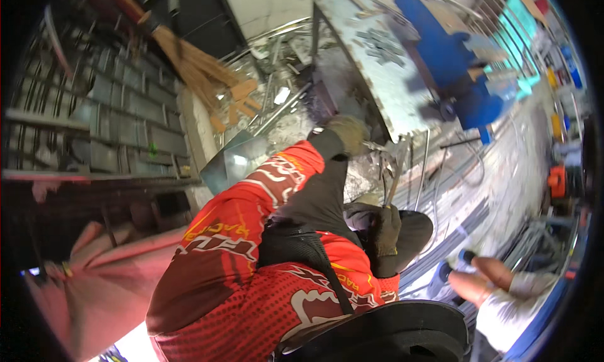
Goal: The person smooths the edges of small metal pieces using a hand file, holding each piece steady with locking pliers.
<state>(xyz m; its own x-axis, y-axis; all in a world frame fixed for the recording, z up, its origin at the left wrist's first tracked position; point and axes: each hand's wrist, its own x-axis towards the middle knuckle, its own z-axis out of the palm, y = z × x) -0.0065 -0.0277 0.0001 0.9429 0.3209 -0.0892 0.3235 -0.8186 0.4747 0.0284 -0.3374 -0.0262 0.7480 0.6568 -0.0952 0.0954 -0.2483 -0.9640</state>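
A greyish-brown work glove covers my left hand (346, 135), which reaches forward beside the near leg of the metal table. Its back faces up, so the fingers are hidden. My right hand (387, 231), also gloved, is closed low in front of my right knee. From its grip rises a long thin tan-and-grey tool (396, 176), whose kind I cannot make out. Some dark metal pieces (381, 157) lie between the two hands, beyond the knee; their outline is unclear.
A worn metal table (390, 79) bears a stack of flat metal pieces (380, 46) and a blue machine (440, 47). To the left lean wooden strips (189, 63) and a glass pane (234, 159). Metal bars (456, 242) cover the floor at right, near another person's legs (481, 286).
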